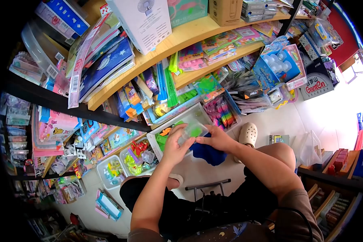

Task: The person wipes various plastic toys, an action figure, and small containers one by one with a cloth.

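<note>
In the head view, a small clear plastic box [192, 130] with something bright green inside is held up between both hands. My left hand [176, 141] is closed around its left side. My right hand [216, 139] grips its right side, thumb along the near edge. A dark blue cloth [209, 155] hangs below my right hand; whether the fingers hold it is hidden. Just behind the hands stands a white bin [201, 112] with green and orange items in it.
Wooden shelves [189, 31] packed with stationery and toys curve across the front. A tub of small toys [111, 171] stands on the floor at left. A blue box [279, 66] of clear plastic balls is at right. Behind the right arm lies a plastic bag [310, 148].
</note>
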{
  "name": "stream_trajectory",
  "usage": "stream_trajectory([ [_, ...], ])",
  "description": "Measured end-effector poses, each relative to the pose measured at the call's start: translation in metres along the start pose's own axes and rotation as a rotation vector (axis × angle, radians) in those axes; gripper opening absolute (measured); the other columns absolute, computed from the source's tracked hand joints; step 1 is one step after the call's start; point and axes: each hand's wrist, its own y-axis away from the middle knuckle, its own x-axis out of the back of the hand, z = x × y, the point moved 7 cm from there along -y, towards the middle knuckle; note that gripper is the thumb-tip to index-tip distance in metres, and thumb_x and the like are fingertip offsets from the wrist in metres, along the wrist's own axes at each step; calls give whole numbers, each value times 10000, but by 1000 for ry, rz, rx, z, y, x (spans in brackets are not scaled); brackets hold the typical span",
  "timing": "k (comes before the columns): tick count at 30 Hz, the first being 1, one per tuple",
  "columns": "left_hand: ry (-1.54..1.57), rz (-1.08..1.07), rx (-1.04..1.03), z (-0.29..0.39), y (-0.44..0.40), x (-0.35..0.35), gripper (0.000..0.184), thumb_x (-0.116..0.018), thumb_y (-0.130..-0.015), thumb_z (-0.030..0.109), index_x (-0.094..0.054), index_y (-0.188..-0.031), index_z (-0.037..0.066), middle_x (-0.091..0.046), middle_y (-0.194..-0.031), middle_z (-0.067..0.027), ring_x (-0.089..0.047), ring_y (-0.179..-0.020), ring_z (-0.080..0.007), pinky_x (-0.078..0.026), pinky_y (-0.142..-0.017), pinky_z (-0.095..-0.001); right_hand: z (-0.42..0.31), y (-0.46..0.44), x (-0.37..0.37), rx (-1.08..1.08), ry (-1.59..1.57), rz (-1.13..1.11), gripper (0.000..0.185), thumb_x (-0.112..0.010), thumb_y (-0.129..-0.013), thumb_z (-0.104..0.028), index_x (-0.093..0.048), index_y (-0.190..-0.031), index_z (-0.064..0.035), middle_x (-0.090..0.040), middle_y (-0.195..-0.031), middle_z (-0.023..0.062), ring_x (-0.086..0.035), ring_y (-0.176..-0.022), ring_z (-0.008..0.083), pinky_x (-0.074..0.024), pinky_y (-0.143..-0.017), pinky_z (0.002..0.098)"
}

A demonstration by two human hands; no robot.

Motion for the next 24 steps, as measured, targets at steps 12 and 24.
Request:
stream_trajectory([
  [12, -486, -156, -138, 5, 8, -7, 279, -676, -651, 114, -528, -875, 38, -549, -914, -97, -540, -917, -277, -302, -919, -423, -43, 17, 2, 378, 899, 149, 546, -705, -695, -427, -536, -1140, -159, -544, -1035, 101, -601, -764, 341, -479, -653, 412],
  [24, -357, -344, 105, -26, 32, -22, 271, -683, -714, 178, -516, -875, 38, -565, -851, -125, -553, -843, -294, -406, -794, -385, -12, 13, -13, 208, 1036, -64, 380, -619, -792, -370, -546, -1043, -94, -604, -944, 116, -611, -814, 330, -480, -689, 426],
])
